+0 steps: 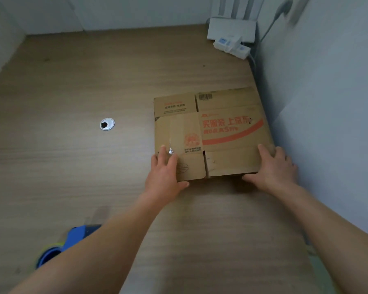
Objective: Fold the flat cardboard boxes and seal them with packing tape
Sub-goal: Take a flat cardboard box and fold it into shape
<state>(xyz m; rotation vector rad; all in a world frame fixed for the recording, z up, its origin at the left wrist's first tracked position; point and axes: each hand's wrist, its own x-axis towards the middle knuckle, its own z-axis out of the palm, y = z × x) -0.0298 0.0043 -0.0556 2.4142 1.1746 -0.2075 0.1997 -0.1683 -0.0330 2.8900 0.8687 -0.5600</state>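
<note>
Wooden table (72,166) runs wide left and near. The flat cardboard box (221,132) lies far right, its right edge close to the wall (327,102). Left hand (164,172) and right hand (276,166) each clasp a near corner, fingers on top, thumb at the near edge. Power strip (232,46) far right; tape dispenser (72,240) near left, partly under the forearm; grommet (107,124) left of the box.

Flat brown cardboard box (221,124) lies on desk (72,92).

Wood-grain desk (72,166) in a white-walled corner
On it lie a flattened cardboard box (227,115), a blue tape dispenser (72,238) and a white power strip (232,47); a cable grommet (107,124) sits mid-surface.
</note>
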